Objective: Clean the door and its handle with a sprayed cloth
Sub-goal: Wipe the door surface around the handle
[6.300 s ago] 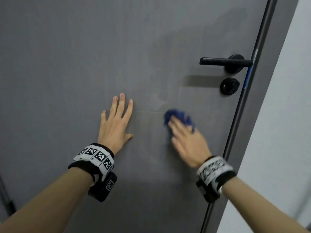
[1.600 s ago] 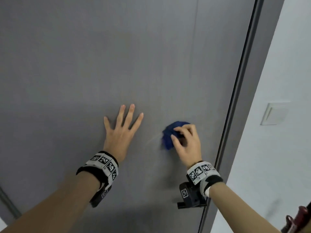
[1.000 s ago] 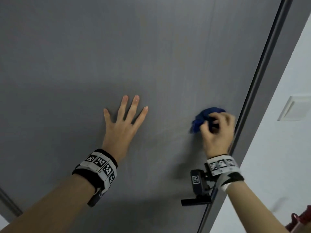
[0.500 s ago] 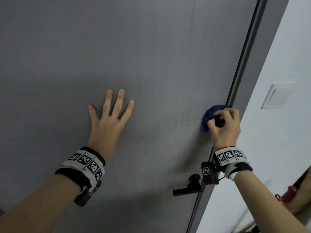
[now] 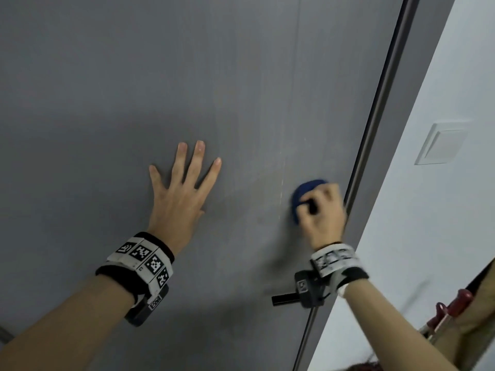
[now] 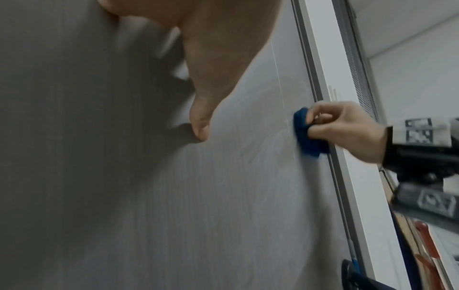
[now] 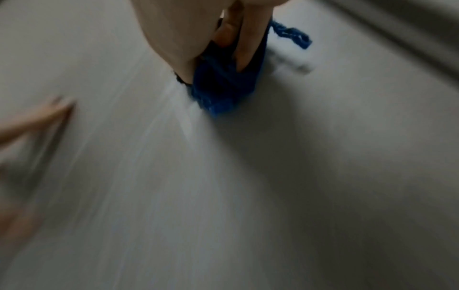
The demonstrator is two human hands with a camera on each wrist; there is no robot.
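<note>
The grey door (image 5: 214, 76) fills most of the head view. My left hand (image 5: 182, 194) lies flat on it with fingers spread. To its right, my right hand (image 5: 321, 212) grips a bunched blue cloth (image 5: 302, 194) and presses it on the door close to the closing edge (image 5: 375, 116). From the left wrist view the blue cloth (image 6: 305, 135) shows under the curled fingers of my right hand (image 6: 342, 127). The right wrist view is blurred; the cloth (image 7: 223, 86) sits against the door. The black handle (image 5: 284, 299) pokes out below my right wrist, mostly hidden.
A white wall (image 5: 428, 210) with a light switch (image 5: 442, 143) stands right of the door frame. Red-handled objects (image 5: 450, 309) show at the lower right corner. Faint wet streaks (image 6: 261, 127) mark the door beside the cloth.
My right hand has slid the cloth a little left, off the door's edge and back onto the panel. My left hand stays pressed flat on the door.
</note>
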